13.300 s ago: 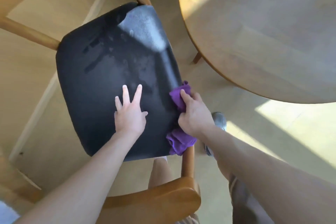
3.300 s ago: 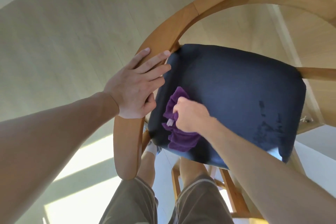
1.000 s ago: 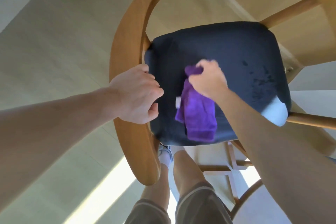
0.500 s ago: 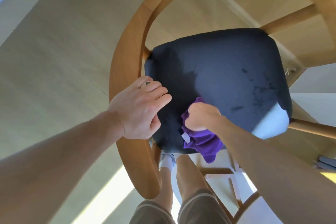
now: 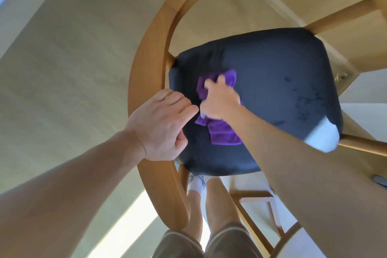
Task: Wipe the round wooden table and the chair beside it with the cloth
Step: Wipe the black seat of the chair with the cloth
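The chair has a dark navy padded seat (image 5: 282, 90) and a curved light-wood backrest rail (image 5: 146, 65) on its left. My right hand (image 5: 219, 102) presses a purple cloth (image 5: 222, 132) flat onto the left middle of the seat; part of the cloth sticks out past my fingers and part trails toward me. My left hand (image 5: 161, 125) rests on the wooden rail at the seat's left edge, fingers curled over it. Damp streaks mark the seat's right side. The round table is out of view.
Pale wood floor (image 5: 62, 58) surrounds the chair. Wooden chair legs (image 5: 343, 12) and rungs (image 5: 255, 195) show at the top right and below the seat. My legs and a white sock (image 5: 195, 186) stand right under the seat's near edge. Sunlight patches lie on the floor.
My right hand has pushed the cloth from the seat's near edge back up toward the middle of the seat. My left hand stays on the rail.
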The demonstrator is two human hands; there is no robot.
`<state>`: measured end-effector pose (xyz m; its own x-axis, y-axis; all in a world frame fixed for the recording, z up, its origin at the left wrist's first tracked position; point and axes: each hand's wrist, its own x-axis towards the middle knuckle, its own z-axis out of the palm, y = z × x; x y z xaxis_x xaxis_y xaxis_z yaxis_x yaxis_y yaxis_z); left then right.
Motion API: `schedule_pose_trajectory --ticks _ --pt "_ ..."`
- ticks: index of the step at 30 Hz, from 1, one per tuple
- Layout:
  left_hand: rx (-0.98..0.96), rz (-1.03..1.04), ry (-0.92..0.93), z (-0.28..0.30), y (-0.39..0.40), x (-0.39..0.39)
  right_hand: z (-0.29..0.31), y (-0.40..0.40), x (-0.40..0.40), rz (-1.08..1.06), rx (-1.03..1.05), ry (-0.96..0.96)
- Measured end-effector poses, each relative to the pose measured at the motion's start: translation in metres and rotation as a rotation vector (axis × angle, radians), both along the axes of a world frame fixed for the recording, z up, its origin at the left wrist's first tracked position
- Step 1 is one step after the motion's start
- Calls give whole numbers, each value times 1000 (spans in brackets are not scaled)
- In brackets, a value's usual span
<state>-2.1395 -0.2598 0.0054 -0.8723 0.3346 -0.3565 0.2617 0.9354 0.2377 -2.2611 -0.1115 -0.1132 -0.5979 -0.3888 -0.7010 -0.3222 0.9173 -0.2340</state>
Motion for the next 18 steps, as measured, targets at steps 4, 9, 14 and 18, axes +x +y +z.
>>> schedule_pose_trajectory --ticks 4,9,14,18 --pt "-17 28 2 2 2 0 18 63 53 87 137 -247" --pt "-31 38 -11 5 3 0 31 66 22 -185 61 -8" --pt "-51 16 -29 -1 3 0 23 7 -75 -303 -82 160" --pt "-54 21 -3 -5 3 2 -5 -4 -78 -184 47 20"
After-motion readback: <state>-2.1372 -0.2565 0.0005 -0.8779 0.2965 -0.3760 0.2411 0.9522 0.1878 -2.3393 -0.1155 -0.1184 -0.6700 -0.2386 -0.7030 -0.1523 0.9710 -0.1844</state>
